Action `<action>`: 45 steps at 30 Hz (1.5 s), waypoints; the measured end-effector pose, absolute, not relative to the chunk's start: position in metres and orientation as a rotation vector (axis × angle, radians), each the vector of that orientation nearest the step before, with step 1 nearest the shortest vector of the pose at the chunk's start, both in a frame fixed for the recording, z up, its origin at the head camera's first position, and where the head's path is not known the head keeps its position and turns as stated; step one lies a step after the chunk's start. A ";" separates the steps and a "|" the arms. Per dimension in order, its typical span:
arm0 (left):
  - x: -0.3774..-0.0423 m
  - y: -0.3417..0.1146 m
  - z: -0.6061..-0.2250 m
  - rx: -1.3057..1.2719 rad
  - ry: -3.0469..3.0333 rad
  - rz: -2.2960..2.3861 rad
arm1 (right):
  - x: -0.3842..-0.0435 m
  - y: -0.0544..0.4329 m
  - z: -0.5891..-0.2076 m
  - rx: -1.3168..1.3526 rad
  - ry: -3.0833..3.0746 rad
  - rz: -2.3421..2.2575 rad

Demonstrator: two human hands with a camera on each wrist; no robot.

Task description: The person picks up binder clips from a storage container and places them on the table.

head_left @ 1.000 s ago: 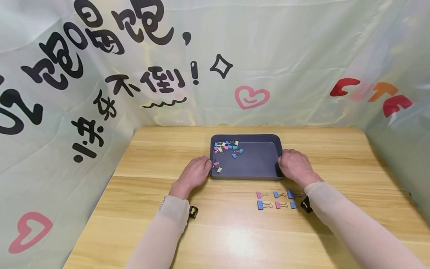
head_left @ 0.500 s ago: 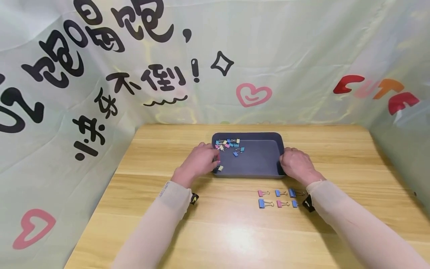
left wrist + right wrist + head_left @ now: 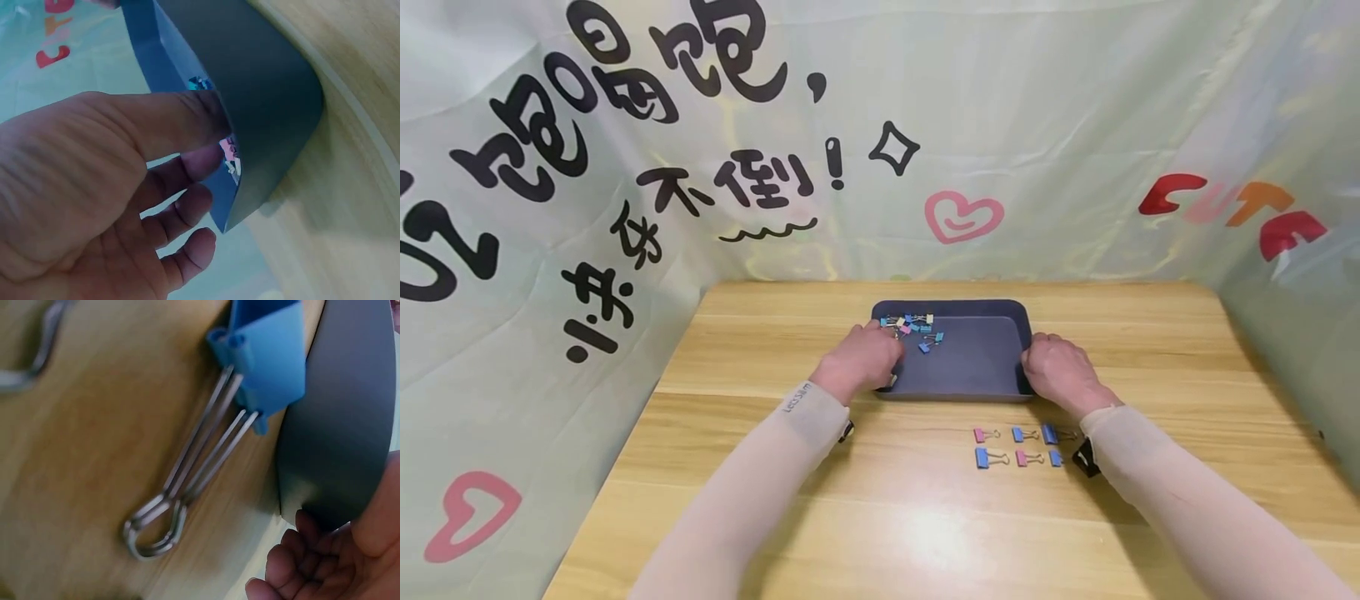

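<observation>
A dark grey rectangular tray stands on the table with small coloured binder clips grouped at its left. My left hand reaches over the tray's left wall, covering clips there. In the left wrist view its thumb crosses the rim and the fingers are loosely bent and apart. A pink clip shows just past the fingertips; no clip is plainly held. My right hand grips the tray's right end. Close to the right wrist camera lies a large blue binder clip beside the tray wall.
On the wooden table, blue and pink binder clips lie in two rows before the tray, such as a blue clip and a pink clip. The right forearm passes close beside them. A printed curtain surrounds the table.
My left hand has moved right from the tray's outer left wall to inside it, covering pink and cream clips near the front left. The right hand keeps its grip on the tray.
</observation>
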State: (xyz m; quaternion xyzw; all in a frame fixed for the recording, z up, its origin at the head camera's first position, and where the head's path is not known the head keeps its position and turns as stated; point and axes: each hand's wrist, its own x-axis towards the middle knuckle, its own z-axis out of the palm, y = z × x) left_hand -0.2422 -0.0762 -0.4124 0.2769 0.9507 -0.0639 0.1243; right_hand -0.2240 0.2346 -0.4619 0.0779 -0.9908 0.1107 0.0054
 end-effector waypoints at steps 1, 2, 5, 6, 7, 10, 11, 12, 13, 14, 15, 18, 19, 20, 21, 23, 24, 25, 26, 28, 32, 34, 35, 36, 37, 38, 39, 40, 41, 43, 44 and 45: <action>-0.243 -0.075 -0.413 0.804 2.767 -0.206 | -0.224 0.235 -0.462 0.246 -3.103 0.346; -0.243 -0.075 -0.414 0.801 2.765 -0.218 | -0.224 0.235 -0.463 0.248 -3.104 0.342; -0.243 -0.073 -0.416 0.791 2.755 -0.246 | -0.224 0.235 -0.463 0.251 -3.104 0.341; -0.243 -0.073 -0.417 0.789 2.753 -0.250 | -0.223 0.235 -0.463 0.251 -3.103 0.342; -0.243 -0.073 -0.418 0.789 2.752 -0.254 | -0.223 0.235 -0.463 0.250 -3.103 0.344; -0.243 -0.073 -0.420 0.800 2.757 -0.261 | -0.224 0.235 -0.463 0.244 -3.105 0.356; -0.242 -0.074 -0.421 0.807 2.761 -0.263 | -0.224 0.235 -0.463 0.244 -3.106 0.358; -0.242 -0.074 -0.422 0.813 2.764 -0.266 | -0.224 0.235 -0.463 0.240 -3.107 0.359; -0.242 -0.074 -0.423 0.819 2.768 -0.266 | -0.224 0.235 -0.463 0.239 -3.108 0.360; -0.242 -0.075 -0.424 0.824 2.772 -0.267 | -0.224 0.235 -0.463 0.238 -3.109 0.359; -0.242 -0.075 -0.425 0.828 2.776 -0.266 | -0.224 0.235 -0.463 0.238 -3.109 0.359; -0.242 -0.076 -0.428 0.835 2.781 -0.260 | -0.224 0.235 -0.463 0.239 -3.108 0.359; -0.242 -0.076 -0.428 0.836 2.783 -0.257 | -0.224 0.235 -0.463 0.240 -3.108 0.358; -0.242 -0.077 -0.428 0.836 2.784 -0.255 | -0.224 0.235 -0.463 0.240 -3.108 0.359; -0.242 -0.077 -0.429 0.836 2.785 -0.252 | -0.224 0.235 -0.463 0.240 -3.108 0.360; -0.242 -0.077 -0.429 0.837 2.788 -0.243 | -0.224 0.235 -0.463 0.241 -3.108 0.359; -0.242 -0.078 -0.429 0.839 2.787 -0.240 | -0.224 0.235 -0.463 0.241 -3.107 0.359; -0.242 -0.078 -0.429 0.840 2.787 -0.230 | -0.224 0.234 -0.463 0.241 -3.106 0.359; -0.242 -0.079 -0.430 0.841 2.786 -0.218 | -0.224 0.234 -0.463 0.243 -3.105 0.358; -0.242 -0.080 -0.430 0.843 2.784 -0.185 | -0.224 0.234 -0.464 0.245 -3.103 0.359; -0.243 -0.083 -0.430 0.867 2.793 -0.121 | -0.224 0.234 -0.464 0.247 -3.098 0.361; -0.244 -0.085 -0.429 0.880 2.806 -0.069 | -0.224 0.234 -0.464 0.250 -3.096 0.359; -0.245 -0.086 -0.428 0.885 2.813 -0.033 | -0.224 0.234 -0.464 0.253 -3.094 0.359; -0.245 -0.088 -0.427 0.887 2.820 0.018 | -0.224 0.234 -0.464 0.256 -3.093 0.358; -0.245 -0.089 -0.426 0.887 2.824 0.078 | -0.224 0.234 -0.464 0.259 -3.092 0.359; -0.244 -0.091 -0.424 0.883 2.827 0.145 | -0.224 0.235 -0.464 0.261 -3.091 0.360; -0.244 -0.092 -0.422 0.877 2.828 0.214 | -0.224 0.235 -0.464 0.263 -3.089 0.362; -0.243 -0.094 -0.420 0.873 2.829 0.283 | -0.224 0.235 -0.464 0.265 -3.089 0.364; -0.241 -0.095 -0.418 0.871 2.832 0.341 | -0.224 0.235 -0.464 0.267 -3.089 0.365; -0.238 -0.098 -0.415 0.872 2.836 0.422 | -0.224 0.235 -0.465 0.267 -3.091 0.366; -0.235 -0.100 -0.414 0.871 2.841 0.447 | -0.224 0.235 -0.465 0.266 -3.093 0.364; -0.233 -0.101 -0.413 0.866 2.845 0.468 | -0.224 0.235 -0.465 0.264 -3.096 0.362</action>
